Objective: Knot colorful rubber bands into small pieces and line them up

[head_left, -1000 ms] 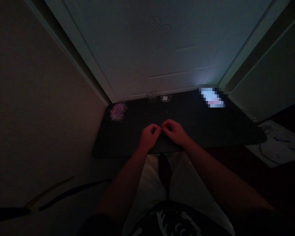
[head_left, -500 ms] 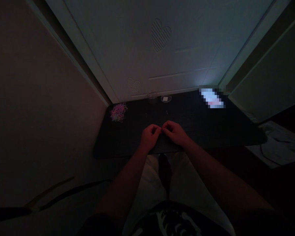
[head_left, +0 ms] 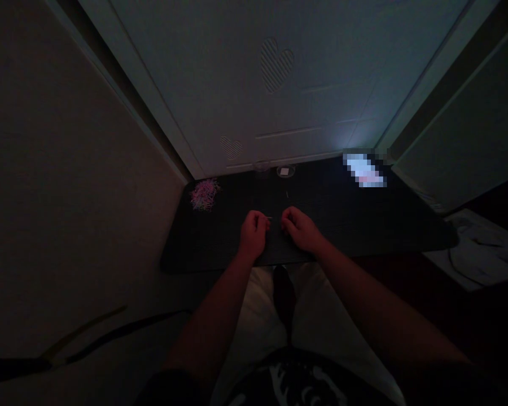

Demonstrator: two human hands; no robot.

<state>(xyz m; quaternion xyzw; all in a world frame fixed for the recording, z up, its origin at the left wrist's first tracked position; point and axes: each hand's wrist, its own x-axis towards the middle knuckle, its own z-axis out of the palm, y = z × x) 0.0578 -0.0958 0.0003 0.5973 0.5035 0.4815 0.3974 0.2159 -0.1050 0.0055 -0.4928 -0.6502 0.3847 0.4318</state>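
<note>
Over the front of a dark table my left hand [head_left: 254,232] is closed in a pinch. A short, thin, pale stick-like piece [head_left: 269,217] pokes out from its fingertips toward the right. Across a small gap, my right hand [head_left: 300,228] is also closed, its fingers curled in; whatever they hold, if anything, is too dark to make out. Just beyond the hands a small thin sliver [head_left: 287,194] lies on the table. A tangled pile of thin pinkish pieces [head_left: 205,194] rests at the table's back left.
Against the white heart-patterned panel [head_left: 279,113] stand a small clear container [head_left: 261,167] and a round clear dish [head_left: 285,171] with a white square. A glowing, blurred screen [head_left: 364,170] is at the back right. The black table [head_left: 347,225] ends near my lap. Light is very dim.
My hands were together at the fingertips and have moved apart. The left hand has shifted slightly left and turned, and the thin piece now shows at its fingertips.
</note>
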